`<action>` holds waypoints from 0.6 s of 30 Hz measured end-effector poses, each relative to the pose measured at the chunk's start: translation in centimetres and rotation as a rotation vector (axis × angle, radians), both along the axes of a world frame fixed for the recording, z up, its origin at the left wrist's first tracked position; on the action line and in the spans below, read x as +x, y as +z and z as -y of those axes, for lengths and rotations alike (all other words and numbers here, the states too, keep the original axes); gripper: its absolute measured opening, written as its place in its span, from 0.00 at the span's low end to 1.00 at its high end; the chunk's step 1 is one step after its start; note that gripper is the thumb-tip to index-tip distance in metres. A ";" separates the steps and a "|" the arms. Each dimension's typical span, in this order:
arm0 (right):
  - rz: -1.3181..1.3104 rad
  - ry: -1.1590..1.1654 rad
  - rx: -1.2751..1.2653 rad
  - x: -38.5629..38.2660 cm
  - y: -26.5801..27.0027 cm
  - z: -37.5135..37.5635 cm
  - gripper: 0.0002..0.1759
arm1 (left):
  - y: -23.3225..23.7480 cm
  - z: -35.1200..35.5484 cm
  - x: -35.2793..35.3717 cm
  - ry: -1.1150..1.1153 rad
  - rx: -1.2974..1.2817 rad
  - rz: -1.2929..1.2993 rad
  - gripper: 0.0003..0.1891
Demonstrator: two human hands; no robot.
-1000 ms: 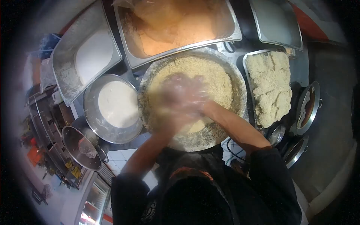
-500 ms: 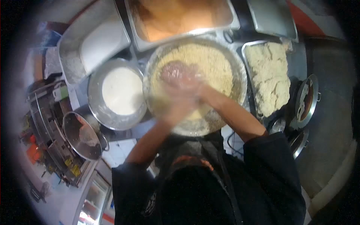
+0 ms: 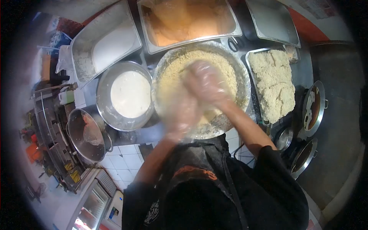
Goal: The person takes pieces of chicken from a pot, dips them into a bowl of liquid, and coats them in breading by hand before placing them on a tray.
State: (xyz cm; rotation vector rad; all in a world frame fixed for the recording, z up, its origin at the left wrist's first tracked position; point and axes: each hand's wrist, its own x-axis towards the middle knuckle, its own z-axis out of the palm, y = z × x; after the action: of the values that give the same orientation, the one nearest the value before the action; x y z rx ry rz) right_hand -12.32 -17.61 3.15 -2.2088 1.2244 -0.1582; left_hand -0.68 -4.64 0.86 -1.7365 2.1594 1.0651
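A wide metal bowl (image 3: 245, 92) holds a yellow, crumbly breading-like mix (image 3: 218, 61). Both hands are over it in see-through plastic gloves. My right hand (image 3: 205, 82) is near the bowl's middle, its fingers curled together; whatever lies inside them is hidden. Close beside it, lower left, my left hand (image 3: 182, 113) is smeared by motion, and its fingers cannot be made out. A steel bowl of white batter-like liquid (image 3: 130, 94) stands to the left. On the right, a tray (image 3: 249, 63) bears a thick pale slab of crumb-covered food (image 3: 273, 84).
Behind the bowl stand a steel pan (image 3: 153, 49) of orange powder and, left of it, a pan (image 3: 82, 63) of white powder. Black-handled scissors (image 3: 232, 44) lie near the rim. A deep pot (image 3: 82, 143) is at lower left; round pans (image 3: 322, 109) are at right.
My hands have moved apart slightly: the left has shifted down toward the bowl's near rim, the right a little to the right. The camera view has shifted slightly.
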 end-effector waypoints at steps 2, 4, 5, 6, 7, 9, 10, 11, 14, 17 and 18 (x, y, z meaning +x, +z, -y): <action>0.047 -0.131 -0.004 -2.4 1.8 1.3 0.21 | -1.5 -0.4 0.0 0.452 -0.707 -0.067 0.43; 0.093 -0.264 -0.005 -4.0 1.8 2.0 0.20 | -0.7 0.7 0.4 0.466 -1.089 -0.174 0.39; 0.475 -0.410 0.423 -4.6 0.4 2.3 0.22 | -3.2 0.5 0.1 0.556 -0.969 -0.172 0.44; 0.855 -0.546 0.860 -5.3 -1.6 2.5 0.24 | -4.6 0.5 -0.1 0.641 -0.841 -0.170 0.50; 1.235 -0.664 1.300 -5.7 -3.8 2.8 0.26 | -3.9 1.5 -0.1 0.640 -0.840 -0.170 0.50; 1.993 -0.834 2.206 -6.2 -7.6 3.5 0.30 | -1.1 4.0 -0.2 0.697 -0.287 0.109 0.49; 1.995 -0.838 2.206 -6.3 -9.1 3.7 0.30 | -0.5 4.8 -0.4 0.695 -0.284 0.110 0.49; 1.772 -0.750 1.882 -6.2 -10.5 3.9 0.29 | 0.0 5.5 -0.6 0.780 -0.210 0.049 0.49; 1.060 -0.453 0.946 -5.2 -13.6 5.1 0.28 | 0.2 5.5 -0.7 0.882 -0.182 -0.120 0.47; 0.384 -0.259 0.434 -3.8 -7.3 5.6 0.29 | -3.5 3.2 -0.4 0.647 -0.413 -0.393 0.41; -0.045 -0.170 0.232 -3.3 -3.3 5.3 0.32 | -4.9 2.2 -0.5 0.387 -0.572 -0.549 0.37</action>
State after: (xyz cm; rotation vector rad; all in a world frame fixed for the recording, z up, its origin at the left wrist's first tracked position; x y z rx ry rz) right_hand -15.65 -22.88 -0.16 -1.9198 1.3821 -0.0315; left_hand -1.15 -6.81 -4.01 -2.4198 2.7313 1.2005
